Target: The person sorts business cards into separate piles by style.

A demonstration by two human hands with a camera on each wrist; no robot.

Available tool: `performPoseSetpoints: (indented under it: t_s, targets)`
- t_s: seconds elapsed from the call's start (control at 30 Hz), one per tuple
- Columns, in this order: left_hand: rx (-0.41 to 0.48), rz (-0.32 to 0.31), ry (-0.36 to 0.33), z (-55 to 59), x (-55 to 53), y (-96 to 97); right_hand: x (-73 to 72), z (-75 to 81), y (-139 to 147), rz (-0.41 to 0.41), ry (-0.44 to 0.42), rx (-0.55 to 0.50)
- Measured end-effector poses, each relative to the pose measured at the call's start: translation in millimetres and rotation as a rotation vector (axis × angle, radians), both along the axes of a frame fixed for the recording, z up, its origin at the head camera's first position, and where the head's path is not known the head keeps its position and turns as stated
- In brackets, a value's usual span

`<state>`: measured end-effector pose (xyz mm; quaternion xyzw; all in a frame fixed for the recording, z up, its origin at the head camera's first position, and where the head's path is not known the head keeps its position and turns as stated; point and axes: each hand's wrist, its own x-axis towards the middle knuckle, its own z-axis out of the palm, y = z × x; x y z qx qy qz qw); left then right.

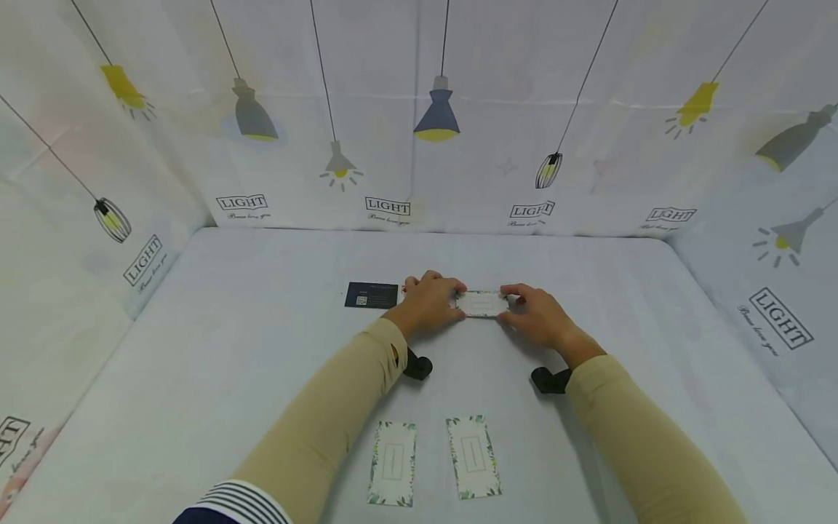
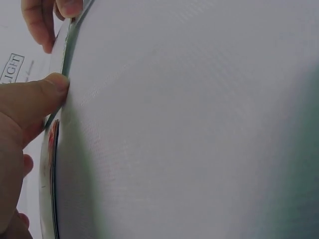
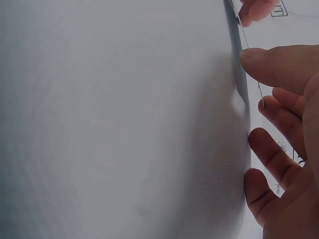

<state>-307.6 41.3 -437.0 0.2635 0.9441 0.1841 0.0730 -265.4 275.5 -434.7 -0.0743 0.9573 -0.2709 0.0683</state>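
At the far middle of the table, a small white card with a printed leaf border (image 1: 482, 303) lies lengthwise between my two hands. My left hand (image 1: 428, 302) pinches its left end between thumb and fingers, and my right hand (image 1: 540, 316) does the same at the right end. In the left wrist view the card (image 2: 68, 47) appears edge-on, with the left thumb (image 2: 47, 92) on its near edge. The right wrist view also has the card as a thin line, touched by the right thumb (image 3: 274, 64). Left of my left hand lies a dark card (image 1: 371, 295), partly hidden by it.
Two more leaf-bordered cards lie upright on the near part of the white table (image 1: 262, 335): one on the left (image 1: 392, 463) and one on the right (image 1: 474, 457). A lamp-printed cloth (image 1: 484, 87) hangs behind and at the sides.
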Motion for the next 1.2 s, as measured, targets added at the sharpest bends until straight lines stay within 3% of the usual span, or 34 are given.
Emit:
performPoseSetpoints:
  t_s: [0.6,1.2]
  targets:
    - [0.008,0.005,-0.045,0.4,-0.1,-0.5,-2.1,-1.4,-2.0,-0.008,-0.019,0.002]
    - [0.029,0.008,-0.031,-5.0,-0.2,0.6,-2.8,-3.3,-2.4,-0.026,-0.058,0.011]
